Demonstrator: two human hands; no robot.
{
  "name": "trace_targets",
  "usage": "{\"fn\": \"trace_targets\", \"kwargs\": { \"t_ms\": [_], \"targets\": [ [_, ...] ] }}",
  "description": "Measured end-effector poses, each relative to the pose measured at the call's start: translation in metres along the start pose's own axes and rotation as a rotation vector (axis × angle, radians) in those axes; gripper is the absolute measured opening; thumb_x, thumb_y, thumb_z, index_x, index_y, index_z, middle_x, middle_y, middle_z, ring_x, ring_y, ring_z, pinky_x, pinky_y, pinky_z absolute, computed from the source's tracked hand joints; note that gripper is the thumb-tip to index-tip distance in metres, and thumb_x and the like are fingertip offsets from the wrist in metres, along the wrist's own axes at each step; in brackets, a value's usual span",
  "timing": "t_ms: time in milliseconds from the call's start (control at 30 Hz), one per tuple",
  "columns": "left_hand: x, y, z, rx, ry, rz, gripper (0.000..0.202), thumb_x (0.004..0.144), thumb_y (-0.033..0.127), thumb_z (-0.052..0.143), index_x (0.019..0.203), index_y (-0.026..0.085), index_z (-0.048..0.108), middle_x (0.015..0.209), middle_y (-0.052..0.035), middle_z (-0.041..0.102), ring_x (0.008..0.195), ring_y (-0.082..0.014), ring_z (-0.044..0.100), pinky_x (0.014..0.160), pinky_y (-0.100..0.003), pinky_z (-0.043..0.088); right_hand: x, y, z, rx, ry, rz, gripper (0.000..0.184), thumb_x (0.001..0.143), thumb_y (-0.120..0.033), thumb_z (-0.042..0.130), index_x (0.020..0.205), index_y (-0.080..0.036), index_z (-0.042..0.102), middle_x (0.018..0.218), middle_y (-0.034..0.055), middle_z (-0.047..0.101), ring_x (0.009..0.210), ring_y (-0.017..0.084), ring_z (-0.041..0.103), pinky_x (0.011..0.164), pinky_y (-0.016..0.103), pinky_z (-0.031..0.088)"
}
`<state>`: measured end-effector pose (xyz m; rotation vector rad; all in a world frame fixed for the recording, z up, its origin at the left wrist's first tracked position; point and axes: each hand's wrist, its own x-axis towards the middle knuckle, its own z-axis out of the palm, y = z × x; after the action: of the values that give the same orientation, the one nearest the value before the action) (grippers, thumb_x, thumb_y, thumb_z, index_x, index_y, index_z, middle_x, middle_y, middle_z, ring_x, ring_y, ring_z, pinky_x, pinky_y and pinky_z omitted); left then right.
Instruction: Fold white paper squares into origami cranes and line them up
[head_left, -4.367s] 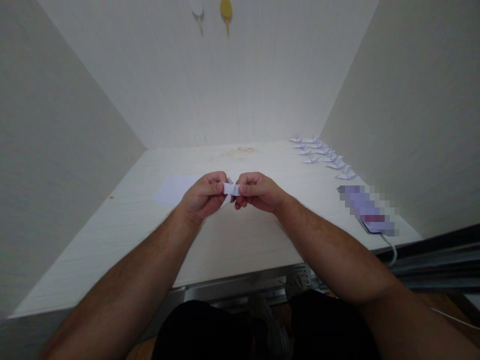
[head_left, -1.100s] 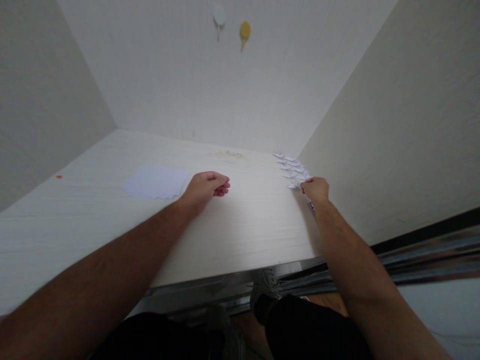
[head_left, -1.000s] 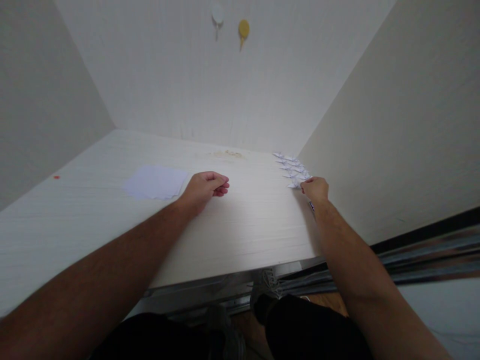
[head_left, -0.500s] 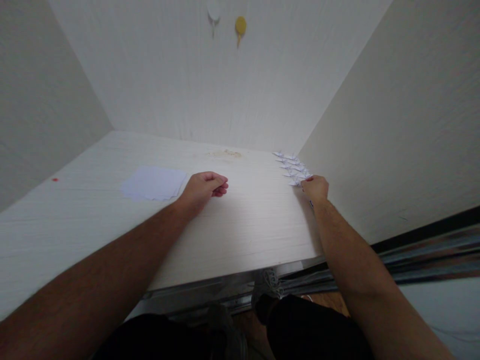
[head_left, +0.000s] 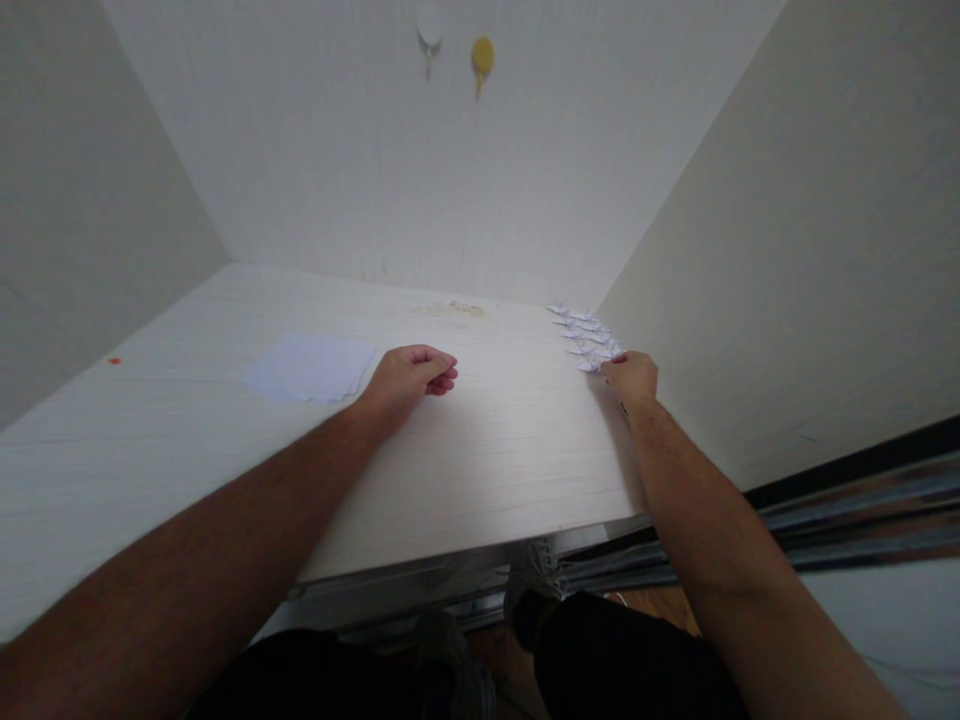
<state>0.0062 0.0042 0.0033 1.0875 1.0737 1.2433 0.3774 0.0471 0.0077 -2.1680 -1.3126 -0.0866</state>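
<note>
A row of several small white folded paper figures (head_left: 581,330) lies along the right side of the pale table (head_left: 487,450), close to the right wall. My right hand (head_left: 634,378) is at the near end of that row. Its fingers are curled, and the fingertips pinch the nearest folded figure (head_left: 589,366) down on the table. My left hand (head_left: 411,372) rests on the middle of the table in a loose fist with nothing in it. Just left of that hand lies a small stack of white paper sheets (head_left: 309,365).
Pale walls close in the table on the left, back and right. A white hook (head_left: 429,25) and a yellow hook (head_left: 482,55) hang on the back wall. A brownish stain (head_left: 457,309) marks the far tabletop and a red dot (head_left: 114,360) the left.
Several seconds ago both hands held a folded paper figure together at the table's middle. Now the right hand is at the row on the right and the left rests. Over the last second, hardly any movement.
</note>
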Motion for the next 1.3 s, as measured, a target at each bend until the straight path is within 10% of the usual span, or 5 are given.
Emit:
{"fn": "trace_targets", "kwargs": {
  "t_ms": [467, 633, 900, 1133, 1300],
  "targets": [
    [0.002, -0.003, -0.001, 0.003, -0.004, 0.009, 0.018, 0.068, 0.027, 0.073, 0.077, 0.012, 0.069, 0.073, -0.0079, 0.071, 0.059, -0.0138, 0.064, 0.06, -0.028, 0.051, -0.007, -0.005, -0.015, 0.004, 0.019, 0.006, 0.014, 0.066, -0.03, 0.068, 0.072, -0.017, 0.069, 0.069, 0.0072, 0.069, 0.067, 0.021, 0.061, 0.063, 0.03, 0.042],
    [0.0, -0.002, 0.002, 0.025, -0.002, 0.005, 0.016, 0.069, 0.027, 0.073, 0.075, 0.013, 0.068, 0.072, -0.0073, 0.07, 0.059, -0.0131, 0.063, 0.058, -0.027, 0.049, -0.025, -0.049, -0.023, 0.22, 0.19, -0.118, 0.015, 0.072, -0.031, 0.06, 0.069, -0.017, 0.067, 0.066, 0.0051, 0.066, 0.063, 0.018, 0.058, 0.063, 0.03, 0.043],
    [-0.004, -0.003, -0.001, 0.083, -0.026, 0.027, 0.016, 0.069, 0.026, 0.073, 0.071, 0.014, 0.065, 0.065, -0.0039, 0.066, 0.052, -0.0104, 0.057, 0.055, -0.025, 0.046, -0.131, -0.165, 0.035, 0.848, -0.378, -0.068, 0.036, 0.077, -0.047, 0.057, 0.054, -0.02, 0.056, 0.046, -0.002, 0.055, 0.044, 0.011, 0.045, 0.05, 0.025, 0.036],
    [-0.005, 0.005, -0.005, 0.242, -0.009, 0.065, 0.017, 0.069, 0.03, 0.072, 0.074, 0.015, 0.066, 0.064, -0.0024, 0.065, 0.05, -0.0088, 0.051, 0.051, -0.024, 0.04, -0.141, -0.153, 0.053, 1.015, -0.438, -0.142, 0.037, 0.077, -0.049, 0.061, 0.056, -0.02, 0.055, 0.049, -0.0041, 0.053, 0.045, 0.01, 0.041, 0.05, 0.024, 0.035],
    [0.003, 0.034, -0.044, 0.582, 0.247, 0.155, 0.016, 0.066, 0.032, 0.071, 0.072, 0.017, 0.067, 0.063, -0.0021, 0.064, 0.053, -0.0115, 0.051, 0.052, -0.025, 0.037, -0.137, -0.146, 0.047, 1.079, -0.47, -0.103, 0.035, 0.076, -0.048, 0.062, 0.057, -0.02, 0.052, 0.048, -0.0048, 0.051, 0.043, 0.009, 0.038, 0.047, 0.024, 0.031]
  ]
}}
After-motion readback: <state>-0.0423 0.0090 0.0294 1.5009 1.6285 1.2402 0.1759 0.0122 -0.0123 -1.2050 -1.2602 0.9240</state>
